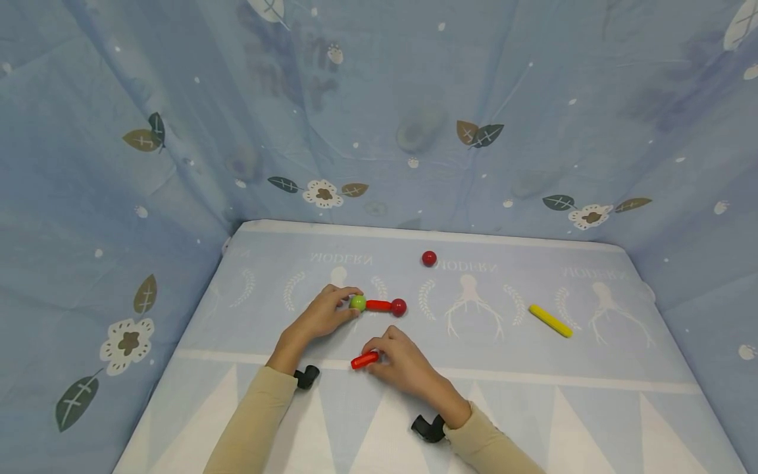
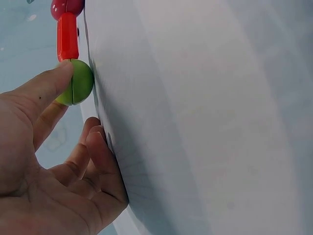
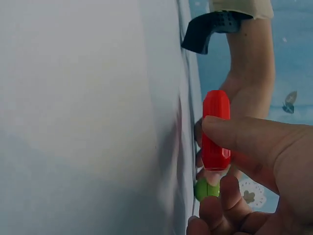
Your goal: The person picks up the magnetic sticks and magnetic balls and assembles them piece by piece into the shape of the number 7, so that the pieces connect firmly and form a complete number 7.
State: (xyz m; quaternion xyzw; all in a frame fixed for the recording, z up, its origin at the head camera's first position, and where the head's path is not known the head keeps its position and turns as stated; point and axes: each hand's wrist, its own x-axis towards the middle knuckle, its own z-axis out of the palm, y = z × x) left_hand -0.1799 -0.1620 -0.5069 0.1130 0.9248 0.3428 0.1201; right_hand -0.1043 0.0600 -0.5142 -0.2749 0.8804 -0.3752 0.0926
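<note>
Red stick (image 1: 364, 360) in the right fingers (image 3: 242, 134) looks short, faceted.

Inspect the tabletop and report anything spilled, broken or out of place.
Nothing looks spilled or broken. The yellow stick and one red ball lie apart from the ball-and-stick row, which seems ordinary. One mild oddity: the printed lettering appears upside down in the head view.

Free passage lay between the ball-and-rod assembly (image 1: 379, 305) and yellow rod (image 1: 551, 321); farther back, a lone red ball (image 1: 429, 258) obstructed it.
</note>
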